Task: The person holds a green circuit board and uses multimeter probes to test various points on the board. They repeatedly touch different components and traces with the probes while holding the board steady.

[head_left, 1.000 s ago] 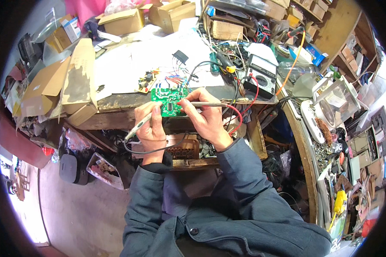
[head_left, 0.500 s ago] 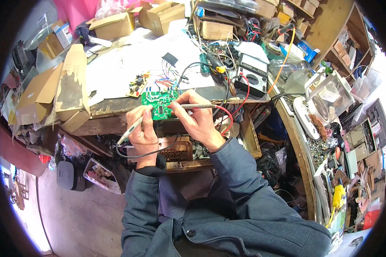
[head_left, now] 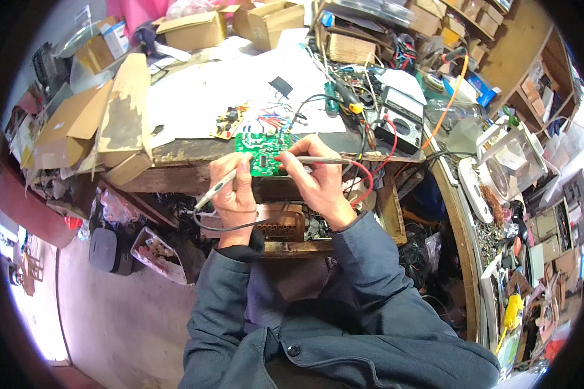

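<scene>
A green circuit board (head_left: pixel 246 144) with a dark chip on it is at the front edge of the workbench, wires running from its far side. My left hand (head_left: pixel 232 194) is closed round a pale test probe (head_left: pixel 212 190) with a black lead, its thumb at the board's left edge. In my right hand (head_left: pixel 316 185), a second test probe (head_left: pixel 319 160) with a red lead is pinched, its tip on or just over the board's right part. Whether either tip touches metal is too small to tell. An analog multimeter (head_left: pixel 401 118), linked to the red lead, stands to the right.
Beyond the board lie a small yellowish circuit board (head_left: pixel 229 121) and a black plug-like block (head_left: pixel 280 86). Cardboard boxes (head_left: pixel 124 117) crowd the left. An open drawer (head_left: pixel 285 248) sits below my hands. A yellow-and-black tool (head_left: pixel 352 104) lies near the meter.
The whole view has shifted, so the bench and hands appear farther right. Both hands keep their grips on the probes at the green board.
</scene>
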`<state>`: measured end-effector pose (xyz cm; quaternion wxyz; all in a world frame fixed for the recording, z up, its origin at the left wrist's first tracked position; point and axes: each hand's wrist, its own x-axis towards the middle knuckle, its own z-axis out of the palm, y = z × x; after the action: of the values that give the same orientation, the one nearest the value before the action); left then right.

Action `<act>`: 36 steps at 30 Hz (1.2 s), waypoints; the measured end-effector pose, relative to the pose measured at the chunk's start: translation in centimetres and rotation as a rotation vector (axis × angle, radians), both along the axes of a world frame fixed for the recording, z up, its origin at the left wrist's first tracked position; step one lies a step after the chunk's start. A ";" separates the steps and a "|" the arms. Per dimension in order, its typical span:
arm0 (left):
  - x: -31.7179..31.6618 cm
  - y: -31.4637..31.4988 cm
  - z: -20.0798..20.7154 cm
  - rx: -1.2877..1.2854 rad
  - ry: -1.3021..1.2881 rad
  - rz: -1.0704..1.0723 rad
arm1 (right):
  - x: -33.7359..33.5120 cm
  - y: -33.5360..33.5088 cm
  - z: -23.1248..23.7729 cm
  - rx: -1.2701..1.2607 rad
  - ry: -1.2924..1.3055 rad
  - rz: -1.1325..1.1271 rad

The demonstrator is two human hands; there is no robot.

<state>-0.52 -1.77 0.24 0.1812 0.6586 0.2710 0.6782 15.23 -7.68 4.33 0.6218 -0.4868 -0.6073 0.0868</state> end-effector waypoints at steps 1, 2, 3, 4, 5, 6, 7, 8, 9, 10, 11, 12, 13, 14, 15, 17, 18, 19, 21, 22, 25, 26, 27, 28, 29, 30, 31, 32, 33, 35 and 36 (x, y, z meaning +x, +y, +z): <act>0.1 0.0 0.0 -0.003 -0.013 -0.013 | 0.1 0.3 -0.6 0.010 0.043 0.006; 0.1 0.1 0.1 -0.005 -0.027 -0.027 | 0.0 0.3 -0.7 -0.011 0.107 0.027; 0.3 0.3 -0.1 0.007 -0.025 -0.025 | 0.2 0.3 -0.9 -0.021 0.113 0.032; 0.1 0.3 -0.1 0.007 -0.024 -0.022 | 0.2 0.4 -1.0 -0.031 0.120 0.036; 0.0 0.2 -0.2 0.006 -0.022 -0.020 | 0.1 0.4 -1.1 -0.032 0.118 0.040; 0.0 0.2 -0.1 0.007 -0.021 -0.021 | 0.1 0.5 -1.1 -0.032 0.117 0.043; 0.0 0.0 0.1 -0.007 -0.030 -0.021 | 0.1 0.5 -1.1 -0.032 0.116 0.044; 0.0 0.0 0.1 -0.004 -0.028 -0.022 | 0.2 0.5 -1.2 -0.027 0.111 0.043; 0.0 0.0 0.1 -0.001 -0.025 -0.022 | 0.2 0.6 -1.2 -0.021 0.107 0.044; -0.1 0.0 0.2 0.003 -0.023 -0.022 | 0.1 0.6 -1.2 -0.015 0.103 0.045; -0.2 -0.1 0.2 -0.003 -0.020 -0.022 | 0.1 0.5 -1.2 -0.023 0.104 0.045; -0.1 -0.1 0.3 -0.010 -0.017 -0.025 | 0.1 0.4 -1.1 -0.033 0.106 0.041; 0.0 -0.1 0.3 -0.016 -0.014 -0.028 | 0.2 0.4 -1.0 -0.042 0.108 0.037; 0.0 0.0 0.2 -0.003 -0.003 -0.014 | 0.1 0.5 -1.1 -0.029 0.107 0.042; 0.1 0.0 0.2 0.012 0.003 -0.008 | 0.2 0.4 -1.1 -0.015 0.101 0.040; 0.0 0.0 0.2 -0.004 -0.003 -0.010 | 0.2 0.2 -0.3 0.011 -0.006 0.008; -0.2 0.0 0.2 -0.012 -0.011 -0.013 | 0.0 0.2 -0.1 0.026 -0.030 0.014; -0.2 0.0 0.2 -0.011 0.000 -0.008 | 0.0 0.2 -0.2 0.012 -0.010 0.020; -0.1 -0.1 0.2 -0.012 0.000 -0.007 | 0.1 0.1 -0.2 0.003 0.002 0.026; 0.0 0.0 0.2 -0.014 -0.011 -0.011 | 0.1 0.0 -0.1 0.009 -0.008 0.027; 0.1 -0.1 0.2 -0.013 -0.017 -0.011 | 0.2 0.1 -0.2 0.028 -0.014 0.033; 0.1 -0.1 0.2 -0.012 -0.015 -0.008 | 0.2 0.1 -0.3 0.035 -0.012 0.035; 0.1 -0.1 0.2 -0.015 -0.017 -0.011 | 0.2 0.1 -0.3 0.034 -0.015 0.037; 0.1 -0.1 0.1 -0.018 -0.019 -0.013 | 0.2 0.1 -0.2 0.033 -0.018 0.040; 0.1 -0.1 0.1 -0.021 -0.022 -0.016 | 0.2 0.1 -0.1 0.033 -0.020 0.042; 0.1 -0.1 0.1 -0.020 -0.019 -0.014 | 0.1 0.0 0.0 0.030 -0.021 0.042; 0.0 -0.1 0.1 -0.019 -0.016 -0.012 | 0.0 -0.1 0.2 0.027 -0.022 0.042; 0.0 -0.1 0.1 -0.019 -0.013 -0.009 | 0.0 -0.1 0.3 0.024 -0.023 0.043; 0.0 -0.1 0.1 -0.019 -0.013 -0.010 | 0.0 -0.2 0.3 0.024 -0.033 0.037; 0.1 -0.1 0.1 -0.019 -0.011 -0.010 | 0.1 -0.2 0.3 0.024 -0.053 0.026; 0.1 -0.1 0.1 -0.017 -0.017 -0.012 | 0.2 -0.2 0.3 0.027 -0.054 0.026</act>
<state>-0.41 -1.85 0.32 0.1932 0.6529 0.2713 0.6803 15.38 -7.85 4.58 0.6105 -0.4725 -0.6314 0.0733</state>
